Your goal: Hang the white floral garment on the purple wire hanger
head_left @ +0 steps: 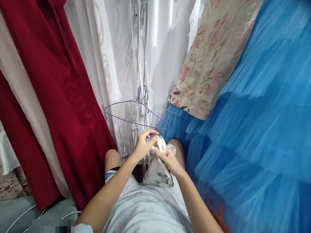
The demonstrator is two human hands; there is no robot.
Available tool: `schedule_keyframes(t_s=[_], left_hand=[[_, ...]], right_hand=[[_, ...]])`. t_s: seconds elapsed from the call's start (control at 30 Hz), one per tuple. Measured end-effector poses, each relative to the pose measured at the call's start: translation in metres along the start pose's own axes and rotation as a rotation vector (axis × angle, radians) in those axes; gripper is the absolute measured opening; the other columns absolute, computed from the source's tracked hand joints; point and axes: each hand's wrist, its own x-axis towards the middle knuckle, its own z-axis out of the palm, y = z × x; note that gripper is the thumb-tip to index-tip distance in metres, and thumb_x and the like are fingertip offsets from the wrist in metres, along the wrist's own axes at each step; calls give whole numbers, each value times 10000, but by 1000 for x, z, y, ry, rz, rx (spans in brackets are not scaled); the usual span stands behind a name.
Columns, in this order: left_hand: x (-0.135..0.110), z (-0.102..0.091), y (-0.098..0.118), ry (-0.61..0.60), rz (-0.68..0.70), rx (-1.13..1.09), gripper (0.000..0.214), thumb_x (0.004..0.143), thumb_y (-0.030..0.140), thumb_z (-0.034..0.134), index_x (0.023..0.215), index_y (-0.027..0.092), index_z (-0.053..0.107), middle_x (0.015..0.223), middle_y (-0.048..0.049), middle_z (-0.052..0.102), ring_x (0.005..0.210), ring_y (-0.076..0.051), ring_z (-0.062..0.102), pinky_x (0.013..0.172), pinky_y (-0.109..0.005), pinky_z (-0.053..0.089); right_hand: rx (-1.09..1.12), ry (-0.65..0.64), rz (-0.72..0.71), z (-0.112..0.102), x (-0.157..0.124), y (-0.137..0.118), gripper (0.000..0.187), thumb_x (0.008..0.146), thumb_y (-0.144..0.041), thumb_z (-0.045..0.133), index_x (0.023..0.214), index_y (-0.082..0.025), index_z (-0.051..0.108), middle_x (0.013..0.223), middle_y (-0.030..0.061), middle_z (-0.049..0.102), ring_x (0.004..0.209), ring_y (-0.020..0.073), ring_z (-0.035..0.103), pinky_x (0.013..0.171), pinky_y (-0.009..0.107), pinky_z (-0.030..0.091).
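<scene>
A white floral cloth [158,173] with green and blue leaf prints hangs from my hands in front of my lap. It looks like a garment, bunched at its upper end. My right hand [171,161] is closed on that bunched part, thumb on top. At the cloth's upper edge is my left hand [143,145], its thumb and bent fingers pinching there; the exact contact is partly blurred. Just beyond the hands, a thin purple wire hanger [123,121] hangs by its hook with no garment on it.
The hanger hooks onto a white metal rack [143,71] with scroll shapes, before white curtains [119,58]. Long red garments [65,106] hang at left. A floral garment [201,74] and a blue tiered tulle dress [255,136] hang at right. White cables [21,216] lie lower left.
</scene>
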Motion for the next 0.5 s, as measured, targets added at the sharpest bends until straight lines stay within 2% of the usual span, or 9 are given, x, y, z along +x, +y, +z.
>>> schedule_keyframes(t_s=[0.1, 0.17, 0.23, 0.3, 0.37, 0.43, 0.5], left_hand=[[-19, 1, -15, -316, -136, -179, 431, 916, 505, 552, 1224, 209, 610, 1170, -76, 643, 1124, -219, 574, 970, -313, 430], [-33, 2, -27, -531, -247, -212, 475, 924, 545, 510, 1179, 165, 638, 1099, -82, 672, 1047, -225, 603, 917, -314, 455], [-42, -2, -36, -613, -305, -101, 463, 895, 548, 555, 1049, 133, 689, 978, -68, 693, 919, -216, 616, 827, -298, 466], [-44, -12, -41, -554, -282, 62, 407, 866, 517, 607, 953, 134, 711, 870, -35, 682, 818, -190, 593, 766, -277, 449], [-41, -27, -44, -413, -225, 182, 368, 848, 500, 626, 837, 143, 712, 740, -3, 630, 718, -159, 541, 699, -255, 418], [-34, -46, -42, -270, -198, 206, 370, 841, 501, 625, 751, 149, 691, 663, 11, 564, 652, -141, 483, 635, -243, 379], [-27, -66, -37, -140, -197, 172, 383, 847, 514, 608, 731, 154, 672, 655, 10, 529, 636, -138, 451, 600, -240, 348]], right_hand=[[9, -110, 41, -20, -9, -16, 418, 731, -554, 745, 741, -151, 635, 619, -4, 586, 522, 115, 475, 508, 241, 368], [-31, -114, 32, -41, -9, -30, 377, 712, -505, 776, 740, -144, 671, 638, 10, 624, 532, 133, 526, 514, 247, 398], [-94, -62, 4, -67, -2, -48, 337, 677, -453, 810, 689, -143, 678, 613, 15, 635, 512, 147, 549, 494, 253, 410], [-139, 48, -70, -94, 14, -66, 302, 663, -412, 823, 655, -149, 673, 578, 7, 628, 478, 145, 541, 464, 250, 402], [-163, 178, -195, -114, 43, -83, 263, 660, -365, 828, 644, -155, 670, 575, -12, 625, 474, 125, 528, 459, 234, 392], [-164, 260, -285, -122, 80, -96, 234, 645, -316, 841, 648, -150, 676, 581, -28, 626, 493, 105, 526, 475, 213, 393], [-92, 258, -227, -118, 118, -103, 230, 648, -303, 840, 671, -136, 684, 587, -27, 637, 506, 100, 538, 483, 202, 402]])
